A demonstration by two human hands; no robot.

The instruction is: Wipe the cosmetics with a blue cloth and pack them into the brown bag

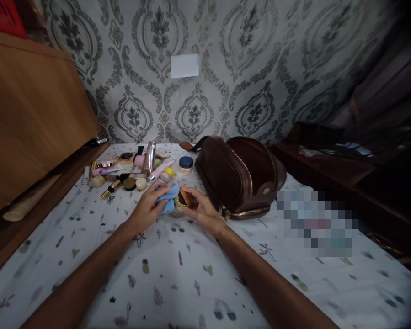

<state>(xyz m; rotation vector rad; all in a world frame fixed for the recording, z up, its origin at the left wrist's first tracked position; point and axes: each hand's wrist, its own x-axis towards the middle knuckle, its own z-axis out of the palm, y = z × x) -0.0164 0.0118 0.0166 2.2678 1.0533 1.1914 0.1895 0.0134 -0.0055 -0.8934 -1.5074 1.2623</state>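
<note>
A: What is held in the left hand (149, 204)?

B: A soft light-blue cloth (169, 195) is gripped there, bunched between the thumb and the fingers.

A: And in the right hand (204, 211)?

B: A small gold-toned object with a dark, shiny face (183, 198) is grasped between the thumb and the fingers. Its exact kind cannot be told, since it is partly covered.

A: Where is it kept?

B: It is held between the two hands, above a white sheet printed with small plants and rainbows (178, 283). The blue cloth is seen against its left side.

A: What is found close by?

B: To the right, a dark brown leather bag with gold-coloured zips (222, 178) is set down near the right hand. Beyond the hands, a short round jar with a navy lid (185, 165) is stood upright, just beside the bag.

A: And to the left?

B: A cluster of cosmetics is spread there. A metallic rose-coloured tube (149, 157) is included, as are a small pale jar with a yellow lid (167, 174), tipped over, and a slim black-and-gold tube (112, 187), laid flat.

A: Further back?

B: A white rectangular card (184, 66) is mounted on grey patterned wallpaper (249, 109).
</note>
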